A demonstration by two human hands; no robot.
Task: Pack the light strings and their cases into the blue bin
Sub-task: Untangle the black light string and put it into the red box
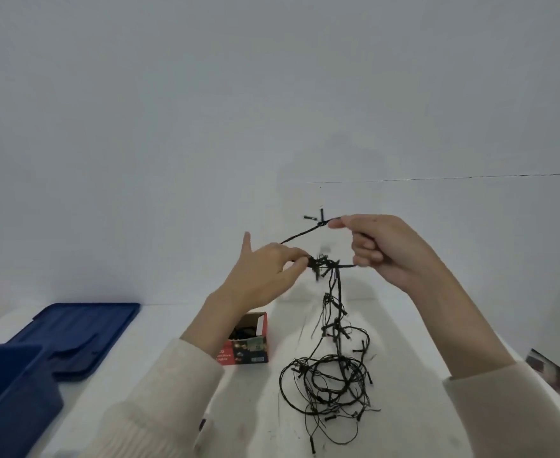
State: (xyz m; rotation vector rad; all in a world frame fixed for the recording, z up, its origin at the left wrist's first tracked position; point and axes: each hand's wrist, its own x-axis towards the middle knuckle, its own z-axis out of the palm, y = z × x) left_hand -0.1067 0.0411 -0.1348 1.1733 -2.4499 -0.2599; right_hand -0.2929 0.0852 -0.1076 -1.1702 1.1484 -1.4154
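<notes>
**Light string aloft, case and bin on table**

Black light string (335, 325): upper part stretched between the left hand (265, 276), which pinches a knotted bunch, and the right hand (387, 249), which grips a strand. The rest hangs down to a loose tangle on the white table. Red cardboard case (250, 342): upright, top flap open, dark contents inside, just left of the tangle. Blue bin (11, 391): lower left, partly out of view.
</notes>
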